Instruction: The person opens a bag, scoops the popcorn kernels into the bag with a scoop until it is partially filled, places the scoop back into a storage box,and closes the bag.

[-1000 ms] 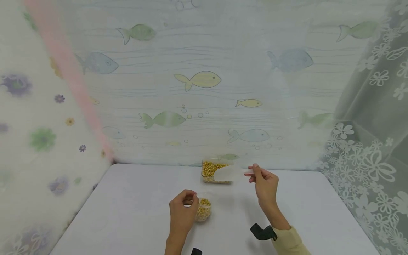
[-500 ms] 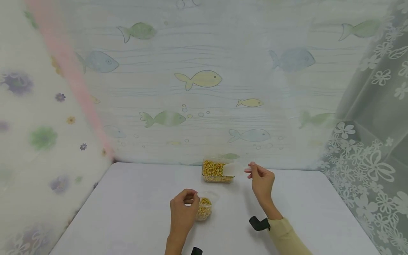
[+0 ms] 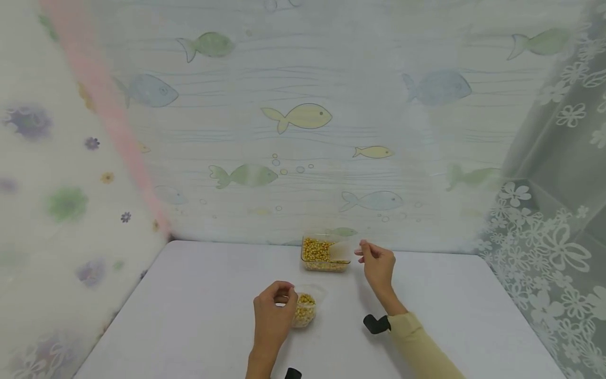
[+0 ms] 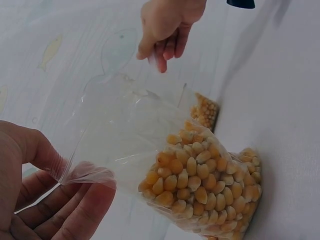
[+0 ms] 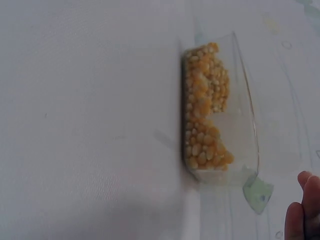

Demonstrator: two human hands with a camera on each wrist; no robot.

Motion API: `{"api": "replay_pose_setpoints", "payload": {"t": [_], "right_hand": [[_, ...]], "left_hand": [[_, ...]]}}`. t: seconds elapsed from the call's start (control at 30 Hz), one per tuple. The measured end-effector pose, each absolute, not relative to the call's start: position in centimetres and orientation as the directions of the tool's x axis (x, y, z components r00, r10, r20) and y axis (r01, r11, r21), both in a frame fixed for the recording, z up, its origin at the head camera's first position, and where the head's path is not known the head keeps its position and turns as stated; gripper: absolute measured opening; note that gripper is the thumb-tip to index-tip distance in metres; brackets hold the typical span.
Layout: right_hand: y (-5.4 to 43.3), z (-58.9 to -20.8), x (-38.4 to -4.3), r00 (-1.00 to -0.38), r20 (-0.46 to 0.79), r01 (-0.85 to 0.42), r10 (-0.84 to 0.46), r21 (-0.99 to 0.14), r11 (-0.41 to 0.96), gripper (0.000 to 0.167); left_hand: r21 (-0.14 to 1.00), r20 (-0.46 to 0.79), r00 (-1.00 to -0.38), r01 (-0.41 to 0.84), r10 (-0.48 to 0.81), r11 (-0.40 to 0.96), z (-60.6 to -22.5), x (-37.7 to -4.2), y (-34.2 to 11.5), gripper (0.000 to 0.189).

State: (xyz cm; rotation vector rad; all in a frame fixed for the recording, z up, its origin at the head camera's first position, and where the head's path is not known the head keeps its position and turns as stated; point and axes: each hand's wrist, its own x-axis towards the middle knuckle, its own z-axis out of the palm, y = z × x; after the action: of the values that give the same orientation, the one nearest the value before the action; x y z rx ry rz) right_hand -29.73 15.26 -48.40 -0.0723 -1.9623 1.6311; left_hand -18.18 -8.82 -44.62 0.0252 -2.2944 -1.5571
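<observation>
My left hand (image 3: pixel 274 316) pinches the edge of a clear plastic bag (image 4: pixel 130 135) between thumb and fingers. Yellow corn kernels (image 4: pixel 200 185) fill the bag's lower part, which stands on the table. Behind it sits a clear rectangular container (image 5: pixel 255 135), also holding corn kernels (image 5: pixel 202 145). A whitish scoop (image 3: pixel 338 251) has its blade inside the container, at the right side among the kernels. My right hand (image 3: pixel 379 268) pinches the scoop's handle just right of the container. In the right wrist view only some fingertips (image 5: pixel 311 200) of that hand show.
Both things stand on a white table (image 3: pixel 199 295); the container is near its back edge. A fish-patterned curtain (image 3: pixel 303 173) hangs right behind. Black wrist-camera mounts (image 3: pixel 377 323) stick out at the wrists.
My right hand has moved left, and the scoop has gone from in front of the container's right part down into its kernels. My left hand stays at the bag.
</observation>
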Motion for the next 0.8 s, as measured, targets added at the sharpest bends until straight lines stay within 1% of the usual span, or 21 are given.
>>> {"api": "replay_pose_setpoints", "payload": {"t": [0.17, 0.3, 0.43, 0.6, 0.8], "right_hand": [[14.7, -48.9, -30.3, -0.877, 0.297, -0.227, 0.378, -0.949, 0.219, 0.028], [14.5, -49.1, -30.6, -0.919, 0.159, -0.126, 0.361, -0.985, 0.114, 0.031], [14.3, -49.2, -30.8, -0.95, 0.025, -0.017, 0.31, -0.999, 0.03, 0.035], [14.1, -49.2, -31.0, -0.963, -0.061, 0.058, 0.262, -0.998, -0.019, 0.04], [14.2, -49.2, -31.2, -0.959, -0.153, 0.137, 0.237, -0.987, -0.083, 0.043]], "left_hand": [[0.902, 0.292, -0.932, 0.193, -0.214, 0.387, -44.7, -18.2, -8.9, 0.01], [0.904, 0.29, -0.933, 0.193, -0.213, 0.382, -44.7, -18.2, -8.9, 0.01], [0.904, 0.284, -0.935, 0.187, -0.214, 0.384, -44.8, -18.3, -8.9, 0.01], [0.905, 0.289, -0.933, 0.193, -0.215, 0.379, -44.9, -18.4, -8.9, 0.01], [0.908, 0.293, -0.931, 0.199, -0.217, 0.368, -44.9, -18.4, -8.9, 0.011]]}}
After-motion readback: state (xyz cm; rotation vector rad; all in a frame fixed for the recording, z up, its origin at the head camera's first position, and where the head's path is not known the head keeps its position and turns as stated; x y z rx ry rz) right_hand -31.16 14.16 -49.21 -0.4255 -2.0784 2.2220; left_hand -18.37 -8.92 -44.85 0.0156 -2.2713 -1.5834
